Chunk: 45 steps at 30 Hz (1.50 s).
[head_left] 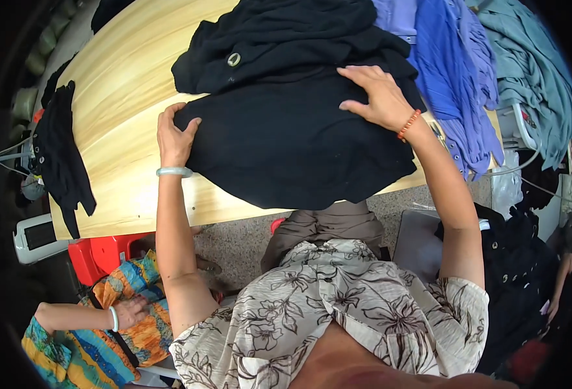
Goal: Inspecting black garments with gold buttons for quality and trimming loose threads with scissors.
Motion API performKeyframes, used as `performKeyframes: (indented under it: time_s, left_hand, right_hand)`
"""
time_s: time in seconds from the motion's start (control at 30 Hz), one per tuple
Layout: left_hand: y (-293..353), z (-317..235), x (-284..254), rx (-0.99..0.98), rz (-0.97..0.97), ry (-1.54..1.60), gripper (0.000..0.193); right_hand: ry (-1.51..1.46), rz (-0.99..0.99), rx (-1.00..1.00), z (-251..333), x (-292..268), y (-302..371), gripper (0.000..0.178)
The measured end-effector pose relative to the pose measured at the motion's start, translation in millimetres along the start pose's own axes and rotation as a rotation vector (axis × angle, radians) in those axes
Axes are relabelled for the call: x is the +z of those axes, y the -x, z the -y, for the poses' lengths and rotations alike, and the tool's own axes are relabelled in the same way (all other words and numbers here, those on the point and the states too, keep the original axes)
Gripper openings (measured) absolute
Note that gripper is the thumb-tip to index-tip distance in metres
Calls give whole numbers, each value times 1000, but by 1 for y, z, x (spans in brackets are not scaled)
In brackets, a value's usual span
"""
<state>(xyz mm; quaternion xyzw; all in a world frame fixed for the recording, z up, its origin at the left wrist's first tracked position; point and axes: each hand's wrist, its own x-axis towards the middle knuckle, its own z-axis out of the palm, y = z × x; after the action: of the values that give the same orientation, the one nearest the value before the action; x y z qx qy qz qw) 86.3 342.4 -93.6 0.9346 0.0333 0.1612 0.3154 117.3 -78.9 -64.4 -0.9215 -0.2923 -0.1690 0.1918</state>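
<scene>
A black knit garment (292,142) lies spread on the wooden table in front of me, its lower edge hanging over the near side. My left hand (177,137) is at its left corner, thumb and fingers apart with the cloth edge between them. My right hand (383,100) rests on the upper right part, thumb and fingers spread. Just beyond lies another bunched black garment (286,45) with a round button; whether the two are one piece, I cannot tell.
Blue and purple garments (451,78) hang over the table's right side, beside a grey-green pile (526,71). Another black garment (62,149) drapes over the left edge of the table (117,129). A red stool (107,256) and a co-worker's hand (130,312) are at lower left. Dark buttoned clothes (513,272) lie at right.
</scene>
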Motion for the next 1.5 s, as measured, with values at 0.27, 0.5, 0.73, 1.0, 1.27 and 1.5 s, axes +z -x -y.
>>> performKeyframes:
  time_s: [0.27,0.5,0.73,1.0,1.27,1.5]
  left_hand:
    - [96,-49,-38,465,-190,-108,28]
    - [126,-118,-56,595,246,615,27]
    - [153,-91,-104,-10,-176,845,18]
    - [81,-33,-59,-206,-155,455,14]
    - [22,1,-21,-255,202,-286,44]
    - [24,-3,-26,-168,290,-103,46]
  right_hand:
    - [114,258,52,16,4,-7,48]
    - [-359,299,-476,122,-14,-34,76]
    - [-395,460,-160,78,-87,24,28]
    - [-228,590,391,68,-155,50,28]
    - [-252,28,100,22,-51,20,12]
    - [-379,410,92,22,28,-46,25]
